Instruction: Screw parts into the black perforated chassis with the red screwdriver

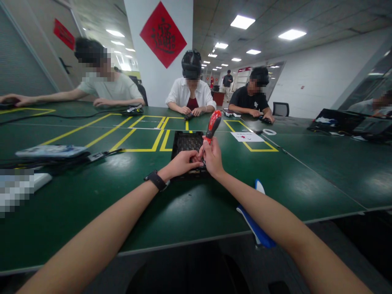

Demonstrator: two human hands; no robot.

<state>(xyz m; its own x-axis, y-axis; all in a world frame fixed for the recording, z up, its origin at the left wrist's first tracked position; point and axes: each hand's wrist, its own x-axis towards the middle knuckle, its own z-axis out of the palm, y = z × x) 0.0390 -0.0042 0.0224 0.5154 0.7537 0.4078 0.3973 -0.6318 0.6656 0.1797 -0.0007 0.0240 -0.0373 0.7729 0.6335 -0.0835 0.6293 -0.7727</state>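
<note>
My right hand [212, 157] is closed around a screwdriver with a red and black handle [213, 125], held almost upright with its tip down over a black perforated tray [187, 142] on the green table [147, 204]. My left hand [183, 162], with a black wristband, rests on the tray's near edge, fingers pinched beside the screwdriver's shaft. What the fingers pinch is too small to make out.
A blue and white object [255, 224] lies by the table's near edge under my right forearm. Yellow tape lines [153, 141] mark boxes on the table. A flat device [50, 151] and cables lie at left. Three seated people work across the table; a paper sheet [247, 136] lies at right.
</note>
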